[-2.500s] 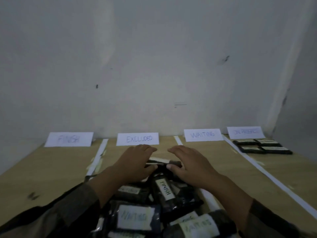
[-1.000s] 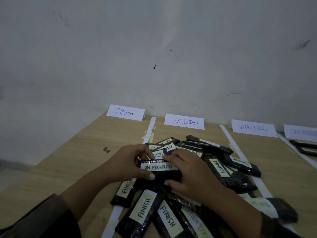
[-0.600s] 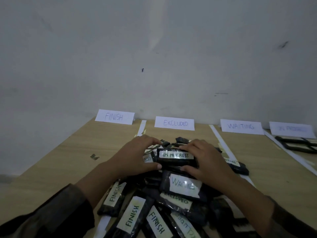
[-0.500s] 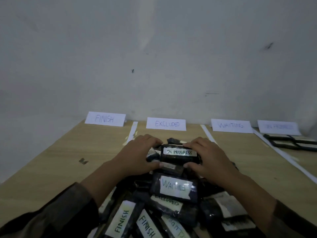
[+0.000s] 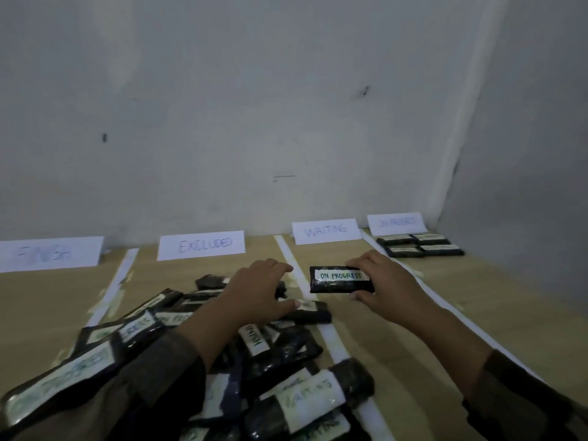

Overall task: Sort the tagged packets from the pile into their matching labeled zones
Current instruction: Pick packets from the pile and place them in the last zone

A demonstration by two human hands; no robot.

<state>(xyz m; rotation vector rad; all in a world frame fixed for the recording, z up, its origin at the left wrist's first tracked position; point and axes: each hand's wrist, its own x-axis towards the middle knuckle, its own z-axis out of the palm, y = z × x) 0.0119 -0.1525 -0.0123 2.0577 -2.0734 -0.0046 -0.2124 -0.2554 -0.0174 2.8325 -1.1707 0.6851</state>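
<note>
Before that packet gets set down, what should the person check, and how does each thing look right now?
1. Tag readable: ok, the held packet says ON PROGRESS.
2. Grip: ok, right hand pinches its right end.
3. Left hand off the packet: ok, it hovers over the pile.
4. Matching zone found: ok, far-right sign, though blurred.
5. Room there: ok, four packets lie by the sign, bare table in front.
6. Packet in its zone: not ok, it is over the WAITING lane.

One head-worn camera looks forward and down, close over the table (image 5: 477, 300), facing the wall (image 5: 254, 122).
</note>
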